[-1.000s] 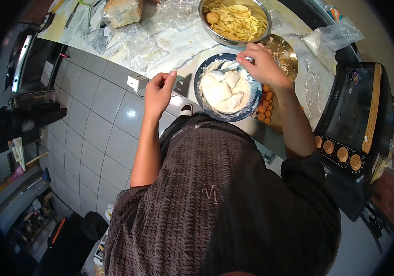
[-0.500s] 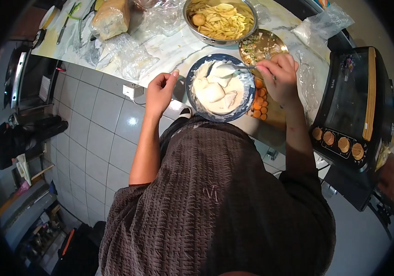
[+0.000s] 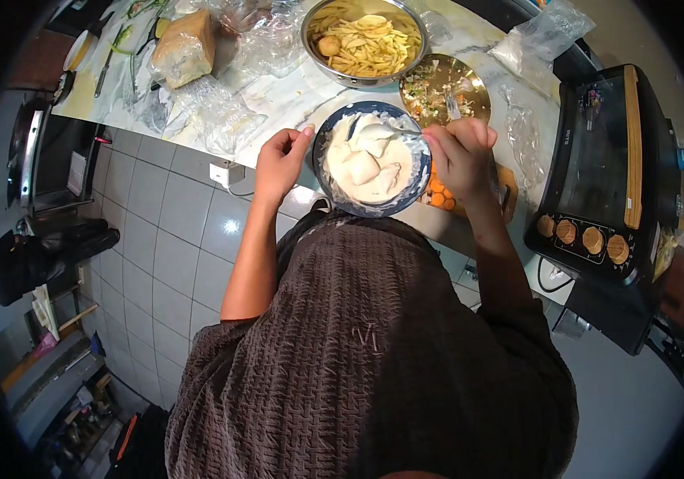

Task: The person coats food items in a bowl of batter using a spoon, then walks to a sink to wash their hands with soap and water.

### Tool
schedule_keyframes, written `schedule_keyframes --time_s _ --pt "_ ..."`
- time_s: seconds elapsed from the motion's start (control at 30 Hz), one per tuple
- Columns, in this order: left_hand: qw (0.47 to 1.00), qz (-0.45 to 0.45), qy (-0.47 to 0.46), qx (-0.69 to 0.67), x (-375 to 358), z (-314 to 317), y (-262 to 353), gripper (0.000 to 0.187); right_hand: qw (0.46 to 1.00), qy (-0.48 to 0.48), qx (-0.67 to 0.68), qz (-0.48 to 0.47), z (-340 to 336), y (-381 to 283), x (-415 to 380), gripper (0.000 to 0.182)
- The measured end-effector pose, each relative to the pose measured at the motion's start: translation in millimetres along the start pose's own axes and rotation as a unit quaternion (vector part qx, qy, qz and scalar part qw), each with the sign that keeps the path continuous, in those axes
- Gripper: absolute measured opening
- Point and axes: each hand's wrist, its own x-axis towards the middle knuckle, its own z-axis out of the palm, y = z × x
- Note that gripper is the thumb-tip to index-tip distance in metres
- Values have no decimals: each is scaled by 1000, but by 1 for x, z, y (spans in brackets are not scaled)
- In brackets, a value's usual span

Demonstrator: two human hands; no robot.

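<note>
A dark blue bowl (image 3: 332, 199) holds a thick white cream with several pale lumps in it, at the front edge of the counter. My right hand (image 3: 463, 156) pinches the handle of a metal spoon (image 3: 403, 131) over the bowl's right rim. The spoon's head lies in the cream near the top of the bowl, coated white. Beside the left rim is my left hand (image 3: 280, 166), its fingers curled and thumb raised, with nothing visible in it. Orange carrot slices (image 3: 439, 194) lie on a board just right of the bowl, partly hidden by my right hand.
A steel bowl of cut potatoes (image 3: 370, 48) stands behind, beside a gold-coloured plate (image 3: 470, 84) with food scraps and a fork. Bagged bread (image 3: 184, 48), crumpled plastic (image 3: 218, 120) and a knife (image 3: 103, 72) lie leftward. A black toaster oven (image 3: 597, 152) stands right. Another person (image 3: 31, 259) is far left.
My right hand has come lower and closer to the bowl, with the spoon still in the cream. The view has shifted slightly, and the bowl now appears nearer my left hand.
</note>
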Motion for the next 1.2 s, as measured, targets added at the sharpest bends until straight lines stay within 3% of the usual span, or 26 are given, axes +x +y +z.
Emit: schedule_keyframes --time_s 0.33,0.4,0.63,0.73,0.8,0.83,0.9,1.03,1.1,1.13,1.2 --pt "999 -45 -12 9 -13 3 8 32 1000 10 5 10 13 -2 0 11" --pt "1000 -25 -3 -3 -14 4 2 29 996 55 0 70 18 6 -1 9" --pt "997 -73 -27 16 -19 4 -8 27 995 10 -31 98 19 20 -23 8" --pt "997 -65 -45 -3 -20 5 -12 26 981 1 80 179 19 13 -38 14" --pt "995 -77 -57 4 -18 5 -11 27 950 -5 115 290 8 -7 -39 23" --pt "995 -79 -62 7 -18 4 -9 27 948 -5 113 296 9 -9 -46 23" --pt "993 -94 -73 3 -15 3 -5 27 879 -18 228 418 12 -13 -60 32" --pt "991 -74 -115 7 -2 1 -4 29 887 83 135 433 2 -44 -81 33" --pt "987 -77 -142 3 5 0 4 32 810 71 133 567 1 -58 -105 31" --pt "986 -74 -152 4 10 0 4 32 815 34 161 555 8 -67 -116 27" --pt "979 -81 -187 28 20 -1 4 38 677 -62 395 618 12 -89 -114 34"
